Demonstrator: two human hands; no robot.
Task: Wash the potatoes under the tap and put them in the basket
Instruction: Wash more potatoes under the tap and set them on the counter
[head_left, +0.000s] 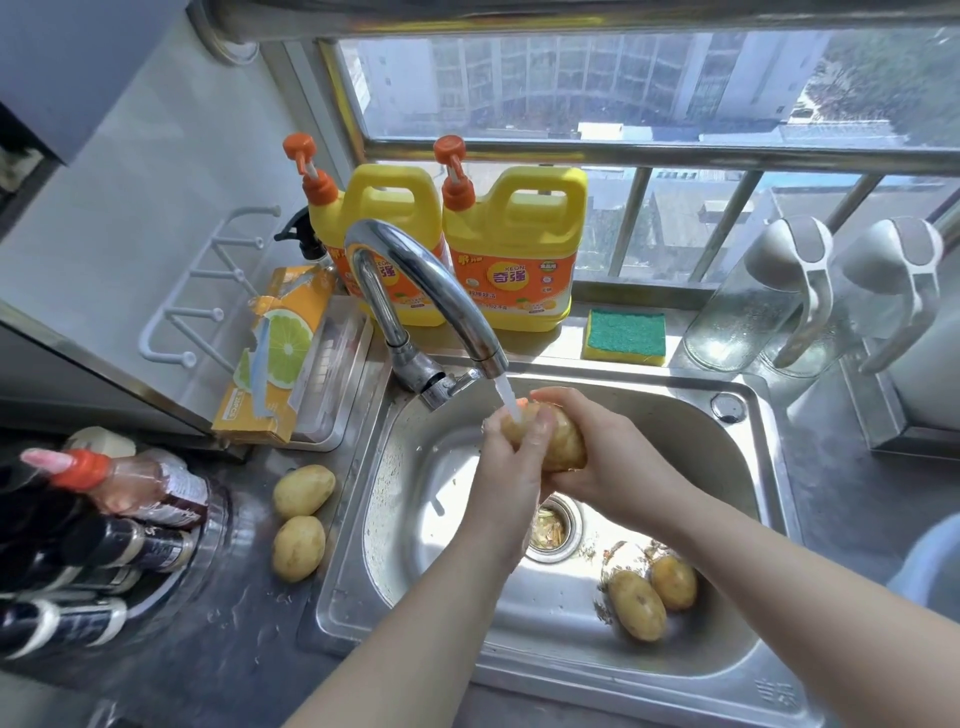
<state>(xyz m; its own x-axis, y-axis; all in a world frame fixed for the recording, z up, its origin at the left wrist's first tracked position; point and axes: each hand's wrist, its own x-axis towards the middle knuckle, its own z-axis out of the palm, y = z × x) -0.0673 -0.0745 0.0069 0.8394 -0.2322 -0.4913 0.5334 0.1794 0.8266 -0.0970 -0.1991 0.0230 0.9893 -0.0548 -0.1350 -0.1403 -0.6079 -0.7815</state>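
Note:
Both hands hold one yellow potato (563, 441) over the steel sink (748, 467), right under the running tap (415, 275). My left hand (511, 467) wraps its left side and my right hand (602, 457) cups it from the right and below. Water streams onto the potato's top. Two more potatoes (636, 605) (674, 582) lie at the sink's bottom right. On the counter left of the sink rest two others (304, 490) (298, 547). No basket is in view.
Two yellow detergent jugs (514, 249) stand behind the tap, with a green-and-yellow sponge (626, 335) beside them. An orange box (275, 358) leans at the left. Bottles (104, 545) crowd the near-left counter. Two glass jars (753, 306) stand at the right.

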